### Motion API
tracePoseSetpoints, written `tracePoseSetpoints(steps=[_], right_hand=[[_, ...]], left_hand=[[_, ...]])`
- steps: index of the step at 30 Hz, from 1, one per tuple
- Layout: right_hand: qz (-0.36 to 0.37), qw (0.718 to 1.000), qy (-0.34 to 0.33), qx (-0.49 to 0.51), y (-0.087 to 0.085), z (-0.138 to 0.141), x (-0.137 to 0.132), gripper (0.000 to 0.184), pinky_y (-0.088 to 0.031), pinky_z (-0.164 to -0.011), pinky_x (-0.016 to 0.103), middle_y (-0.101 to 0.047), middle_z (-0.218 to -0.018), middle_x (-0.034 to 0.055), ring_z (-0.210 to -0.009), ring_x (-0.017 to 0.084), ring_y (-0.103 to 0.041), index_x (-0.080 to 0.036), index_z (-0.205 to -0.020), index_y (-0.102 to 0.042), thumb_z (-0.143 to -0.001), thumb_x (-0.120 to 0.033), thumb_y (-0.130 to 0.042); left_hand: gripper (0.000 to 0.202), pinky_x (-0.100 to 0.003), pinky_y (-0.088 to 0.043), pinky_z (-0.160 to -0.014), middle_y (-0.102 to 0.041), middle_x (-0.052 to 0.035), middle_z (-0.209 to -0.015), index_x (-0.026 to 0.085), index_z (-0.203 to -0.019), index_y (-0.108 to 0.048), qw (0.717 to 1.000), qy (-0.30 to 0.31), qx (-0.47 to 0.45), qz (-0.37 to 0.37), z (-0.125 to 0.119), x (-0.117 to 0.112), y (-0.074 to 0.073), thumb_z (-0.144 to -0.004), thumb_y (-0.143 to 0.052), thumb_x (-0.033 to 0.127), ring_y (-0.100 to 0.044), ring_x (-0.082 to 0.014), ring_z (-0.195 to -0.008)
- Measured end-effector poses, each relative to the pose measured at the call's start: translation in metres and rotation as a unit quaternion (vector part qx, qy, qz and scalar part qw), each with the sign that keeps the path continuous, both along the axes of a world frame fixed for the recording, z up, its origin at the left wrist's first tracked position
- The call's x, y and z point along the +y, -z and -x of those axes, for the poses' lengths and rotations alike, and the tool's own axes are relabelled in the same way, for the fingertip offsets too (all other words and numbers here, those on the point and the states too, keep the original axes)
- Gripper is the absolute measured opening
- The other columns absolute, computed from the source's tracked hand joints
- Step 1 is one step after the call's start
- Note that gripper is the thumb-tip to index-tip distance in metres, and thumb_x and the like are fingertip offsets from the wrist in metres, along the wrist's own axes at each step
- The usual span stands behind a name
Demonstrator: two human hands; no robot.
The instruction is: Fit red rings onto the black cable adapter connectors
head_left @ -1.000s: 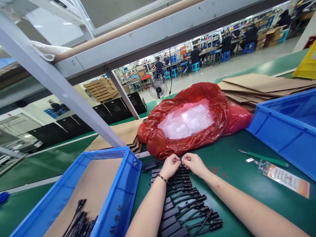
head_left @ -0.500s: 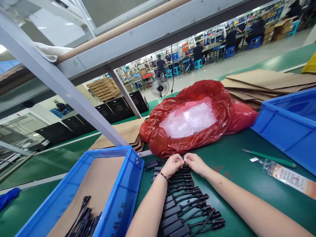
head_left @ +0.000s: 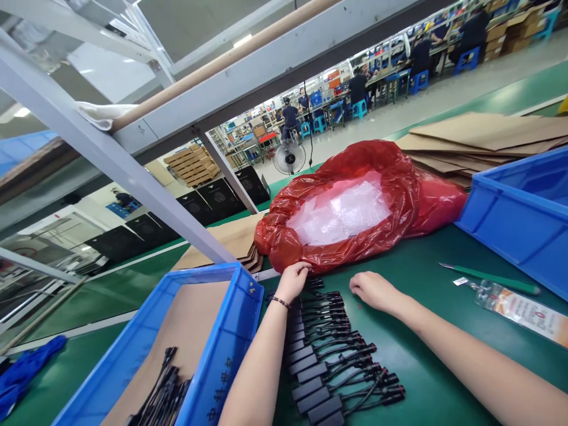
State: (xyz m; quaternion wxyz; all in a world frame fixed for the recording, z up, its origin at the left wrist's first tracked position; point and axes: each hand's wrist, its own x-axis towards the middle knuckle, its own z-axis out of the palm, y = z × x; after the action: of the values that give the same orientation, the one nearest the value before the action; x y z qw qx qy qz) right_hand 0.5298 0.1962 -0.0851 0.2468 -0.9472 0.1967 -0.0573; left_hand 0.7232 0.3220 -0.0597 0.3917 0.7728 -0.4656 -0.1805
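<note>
My left hand (head_left: 293,283), with a beaded bracelet at the wrist, is closed at the far end of a row of black cable adapters (head_left: 310,378). Its fingertips are near some black connectors, and I cannot make out what is in them. To the right, apart from the row, my right hand (head_left: 375,291) rests low over the green table, fingers curled inward; what they pinch, if anything, is hidden. Beneath the right hand lie small red rings, mostly covered by it. Many connectors on the adapters carry red at their ends.
A red plastic bag (head_left: 284,242) holding clear bubble packaging stands behind my hands. At left is a blue bin (head_left: 242,307) with cardboard and more black cables; another blue bin (head_left: 510,219) is at right. A green-handled craft knife (head_left: 497,279) and a badge (head_left: 523,310) lie nearby.
My hands were together over the far adapters and have separated. The left moved slightly left and up; the right moved right, over the red rings. The view shifted a little.
</note>
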Motion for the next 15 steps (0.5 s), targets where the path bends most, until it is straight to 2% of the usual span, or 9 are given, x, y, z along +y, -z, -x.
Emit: tracePoseSetpoints(steps=[3,6,10,15], right_hand=[[0.066,0.996,-0.038,0.054,0.006,0.009,0.009,0.027,-0.039,-0.064,0.026,-0.063,-0.075,0.0082,-0.074,0.020,-0.059,-0.018,-0.062,-0.067,-0.072,-0.008,-0.043],[0.080,0.995,-0.040,0.054,0.013,0.013,0.014,0.030,-0.039,-0.064,0.026,-0.062,-0.078,0.0091,-0.075,0.019,-0.059,-0.018,-0.066,-0.068,-0.075,-0.008,-0.041],[0.087,0.993,-0.050,0.061,0.015,0.016,0.016,0.030,-0.039,-0.062,0.026,-0.062,-0.078,0.0083,-0.072,0.019,-0.059,-0.018,-0.067,-0.067,-0.076,-0.008,-0.041],[0.131,0.987,-0.062,0.068,0.019,0.017,0.023,0.026,-0.040,-0.063,0.028,-0.063,-0.077,0.0118,-0.073,0.022,-0.060,-0.014,-0.072,-0.067,-0.074,-0.004,-0.043]], left_hand=[[0.024,-0.031,-0.045,-0.087,-0.069,-0.0059,-0.094,0.017,-0.086,-0.069,0.993,0.040,-0.065,-0.088,-0.013,0.004,-0.007,-0.076,-0.048,0.020,-0.061,-0.0189,-0.090],[0.021,-0.030,-0.044,-0.085,-0.069,-0.0058,-0.095,0.018,-0.086,-0.069,0.983,0.076,-0.094,-0.140,-0.019,0.005,-0.004,-0.071,-0.054,0.019,-0.061,-0.0198,-0.089],[0.021,-0.032,-0.044,-0.081,-0.067,-0.0052,-0.085,0.020,-0.078,-0.069,0.977,0.075,-0.108,-0.168,-0.018,0.002,0.007,-0.057,-0.065,0.015,-0.060,-0.0221,-0.082],[0.012,-0.030,-0.043,-0.072,-0.059,-0.0015,-0.065,0.019,-0.063,-0.061,0.979,0.067,-0.085,-0.170,-0.010,-0.007,0.015,-0.056,-0.059,0.009,-0.055,-0.0179,-0.069]])
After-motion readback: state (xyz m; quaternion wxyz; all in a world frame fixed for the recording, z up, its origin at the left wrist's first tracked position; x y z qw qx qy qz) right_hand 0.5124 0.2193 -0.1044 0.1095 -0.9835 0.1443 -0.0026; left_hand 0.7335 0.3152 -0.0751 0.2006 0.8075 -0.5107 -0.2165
